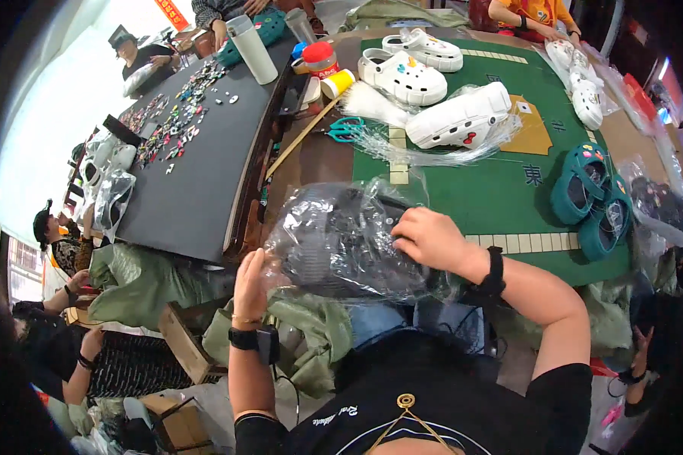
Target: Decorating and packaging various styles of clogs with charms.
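Observation:
A clear plastic bag (pixel 300 216) with black clogs (pixel 349 243) inside lies before me at the table's near edge. Its film is crinkled and shiny, so the clogs' outline is partly hidden. My left hand (pixel 250 287) holds the bag's left side, fingers long and close together, the thumb not clearly visible. On the bag's upper right, my right hand (pixel 431 239) has its fingers bent and pinched on the film. Beyond the bag lie teal-handled scissors (pixel 346 130) and a bundle of clear plastic strands (pixel 432 155).
White clogs (pixel 406 76) with charms and a bagged white clog (pixel 463 117) lie on the green mat (pixel 493 197). Teal clogs (pixel 592 197) sit at right. A grey table (pixel 197 167) at left holds many small charms (pixel 178 121) and a white tumbler (pixel 252 51). Other people work around.

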`<state>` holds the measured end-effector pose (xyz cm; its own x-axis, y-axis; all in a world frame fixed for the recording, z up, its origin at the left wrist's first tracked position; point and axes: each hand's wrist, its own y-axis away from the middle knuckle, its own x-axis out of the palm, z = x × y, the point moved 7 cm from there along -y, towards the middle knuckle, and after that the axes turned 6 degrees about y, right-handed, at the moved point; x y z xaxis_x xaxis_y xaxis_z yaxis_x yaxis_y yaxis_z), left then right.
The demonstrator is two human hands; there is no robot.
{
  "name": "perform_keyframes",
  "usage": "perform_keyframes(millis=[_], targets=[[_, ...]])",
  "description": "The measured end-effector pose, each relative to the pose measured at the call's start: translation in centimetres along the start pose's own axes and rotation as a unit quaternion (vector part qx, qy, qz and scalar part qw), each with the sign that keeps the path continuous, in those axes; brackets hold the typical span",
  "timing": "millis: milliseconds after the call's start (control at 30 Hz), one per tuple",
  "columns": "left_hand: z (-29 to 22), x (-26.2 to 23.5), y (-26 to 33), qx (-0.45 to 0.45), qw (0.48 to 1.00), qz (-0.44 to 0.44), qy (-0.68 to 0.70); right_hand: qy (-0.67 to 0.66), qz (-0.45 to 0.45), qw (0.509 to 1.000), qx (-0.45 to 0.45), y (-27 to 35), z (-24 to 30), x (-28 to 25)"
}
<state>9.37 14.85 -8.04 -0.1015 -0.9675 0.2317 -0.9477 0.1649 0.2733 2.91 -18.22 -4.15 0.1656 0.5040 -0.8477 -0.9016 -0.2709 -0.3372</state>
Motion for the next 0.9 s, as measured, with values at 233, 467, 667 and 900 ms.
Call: perform_keyframes(millis=[233,467,667,900], targets=[[4.4,0.5,0.1,-0.113,0.993,0.012,0.0,0.085,0.096,0.992,-0.022,-2.7,2.3,4.0],[4.1,1.1,0.2,-0.052,0.998,-0.004,0.027,0.054,0.104,0.992,-0.046,-3.7,0.9,5.4],[2.5,2.8,0.4,-0.014,0.998,0.002,0.063,-0.032,0.052,0.997,-0.036,-4.0,-0.4,5.8],[-2.5,0.6,1.1,0.106,0.993,-0.049,0.002,-0.065,0.017,0.997,-0.048,-3.2,2.5,1.0]])
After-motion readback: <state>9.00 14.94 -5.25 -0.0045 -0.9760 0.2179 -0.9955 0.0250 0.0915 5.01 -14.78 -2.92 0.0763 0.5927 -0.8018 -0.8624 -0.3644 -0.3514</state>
